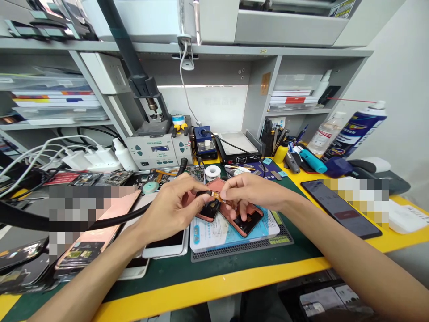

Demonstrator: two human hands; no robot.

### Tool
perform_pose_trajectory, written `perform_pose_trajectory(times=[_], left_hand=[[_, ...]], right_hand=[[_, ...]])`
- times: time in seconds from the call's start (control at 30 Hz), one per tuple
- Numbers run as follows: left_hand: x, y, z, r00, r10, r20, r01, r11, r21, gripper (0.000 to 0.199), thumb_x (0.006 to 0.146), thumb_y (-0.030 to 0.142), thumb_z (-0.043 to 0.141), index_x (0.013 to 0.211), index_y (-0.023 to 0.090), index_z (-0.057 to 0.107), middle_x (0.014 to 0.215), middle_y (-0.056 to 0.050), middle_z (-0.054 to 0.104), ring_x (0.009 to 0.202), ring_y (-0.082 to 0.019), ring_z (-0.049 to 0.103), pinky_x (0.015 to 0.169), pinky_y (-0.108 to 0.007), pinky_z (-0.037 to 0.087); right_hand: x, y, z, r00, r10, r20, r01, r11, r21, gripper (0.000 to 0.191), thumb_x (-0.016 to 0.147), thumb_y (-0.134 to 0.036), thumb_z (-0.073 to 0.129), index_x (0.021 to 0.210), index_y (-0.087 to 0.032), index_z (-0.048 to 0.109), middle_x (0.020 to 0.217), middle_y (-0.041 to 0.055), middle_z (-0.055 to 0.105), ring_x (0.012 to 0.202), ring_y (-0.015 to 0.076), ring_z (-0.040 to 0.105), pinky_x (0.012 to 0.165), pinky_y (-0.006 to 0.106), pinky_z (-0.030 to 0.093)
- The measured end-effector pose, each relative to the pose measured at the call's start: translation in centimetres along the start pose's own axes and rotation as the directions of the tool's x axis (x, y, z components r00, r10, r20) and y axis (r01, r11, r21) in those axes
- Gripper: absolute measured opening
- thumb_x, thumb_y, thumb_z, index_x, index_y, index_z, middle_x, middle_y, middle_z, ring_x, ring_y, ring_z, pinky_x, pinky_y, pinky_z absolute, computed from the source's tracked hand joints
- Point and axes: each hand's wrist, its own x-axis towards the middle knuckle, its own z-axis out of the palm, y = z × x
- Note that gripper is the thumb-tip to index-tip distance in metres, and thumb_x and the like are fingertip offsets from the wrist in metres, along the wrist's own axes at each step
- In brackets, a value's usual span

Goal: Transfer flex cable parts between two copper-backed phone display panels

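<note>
My left hand (176, 201) pinches the dark end of a small orange flex cable (217, 196) between thumb and fingertips. From the other side, the thumb and forefinger of my right hand (250, 192) grip the same cable; its other fingers are curled loosely below. Just beneath lie two copper-coloured phone housings with black insides: one phone housing (209, 215) under my left fingertips, the other phone housing (246, 227) under my right fingers, which partly cover it. Both rest on a flat white-and-blue box (214, 239).
A dark perforated mat (241, 250) sits under the box. White tablets (167, 246) and stacked phone parts (80, 255) crowd the left, with a black hose (114, 221) arching over them. At right lies a phone (338, 208). Behind are a solder spool (212, 171) and a soldering station (157, 150).
</note>
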Motion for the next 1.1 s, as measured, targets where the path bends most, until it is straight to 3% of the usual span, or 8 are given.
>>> perform_pose_trajectory(times=[0.13, 0.23, 0.53, 0.73, 0.93, 1.1], left_hand=[[-0.1, -0.2, 0.1, 0.999, -0.047, 0.006, 0.047, 0.997, -0.055, 0.023, 0.091, 0.04, 0.061, 0.104, 0.024, 0.073, 0.087, -0.002, 0.06, 0.067, -0.012, 0.056, 0.061, -0.025, 0.05], [-0.2, -0.3, 0.3, 0.997, -0.073, 0.008, 0.073, 0.994, -0.082, 0.026, 0.091, 0.042, 0.06, 0.105, 0.023, 0.072, 0.088, -0.003, 0.06, 0.065, -0.012, 0.056, 0.057, -0.025, 0.051], [0.0, -0.2, 0.2, 0.997, -0.078, 0.012, 0.079, 0.995, -0.056, 0.026, 0.09, 0.042, 0.061, 0.102, 0.023, 0.074, 0.087, -0.004, 0.063, 0.071, -0.014, 0.058, 0.063, -0.026, 0.053], [0.0, -0.4, 0.6, 0.995, -0.08, 0.051, 0.084, 0.994, -0.072, 0.025, 0.09, 0.041, 0.061, 0.102, 0.022, 0.073, 0.087, -0.004, 0.063, 0.068, -0.014, 0.058, 0.055, -0.024, 0.053], [-0.2, -0.5, 1.1, 0.992, -0.101, 0.069, 0.11, 0.984, -0.142, 0.026, 0.09, 0.041, 0.06, 0.1, 0.021, 0.072, 0.089, -0.005, 0.065, 0.068, -0.015, 0.062, 0.052, -0.024, 0.056], [-0.2, -0.6, 1.2, 0.979, -0.175, 0.102, 0.194, 0.953, -0.231, 0.027, 0.091, 0.043, 0.059, 0.092, 0.018, 0.07, 0.083, -0.003, 0.063, 0.063, -0.013, 0.062, 0.051, -0.024, 0.058]], right_hand=[[-0.3, -0.5, -0.1, 0.999, -0.01, -0.039, 0.01, 1.0, 0.001, 0.017, 0.084, -0.029, 0.066, 0.079, -0.013, 0.065, 0.068, 0.0035, 0.066, 0.056, 0.0134, 0.064, 0.042, 0.019, 0.051], [-0.6, -0.9, -0.1, 0.998, -0.021, -0.063, 0.02, 1.0, -0.017, 0.014, 0.084, -0.026, 0.066, 0.085, -0.012, 0.066, 0.065, 0.002, 0.065, 0.051, 0.0115, 0.061, 0.042, 0.019, 0.05], [-0.6, -0.5, -0.7, 0.996, -0.023, -0.083, 0.009, 0.986, -0.168, 0.021, 0.088, -0.033, 0.065, 0.089, -0.013, 0.068, 0.066, 0.0036, 0.068, 0.044, 0.0089, 0.056, 0.042, 0.018, 0.047], [-0.4, -0.2, -0.9, 0.998, -0.009, -0.068, -0.006, 0.978, -0.208, 0.026, 0.088, -0.036, 0.064, 0.077, -0.013, 0.068, 0.063, 0.0028, 0.066, 0.046, 0.0098, 0.057, 0.044, 0.019, 0.049], [-0.2, 0.0, -1.0, 0.996, 0.044, -0.072, -0.06, 0.971, -0.233, 0.03, 0.087, -0.042, 0.065, 0.076, -0.014, 0.067, 0.061, 0.0022, 0.068, 0.04, 0.0083, 0.054, 0.039, 0.017, 0.041], [0.0, 0.3, -1.3, 0.995, 0.059, -0.079, -0.075, 0.975, -0.208, 0.035, 0.086, -0.044, 0.065, 0.07, -0.014, 0.06, 0.058, 0.002, 0.066, 0.038, 0.0087, 0.054, 0.038, 0.017, 0.041]])
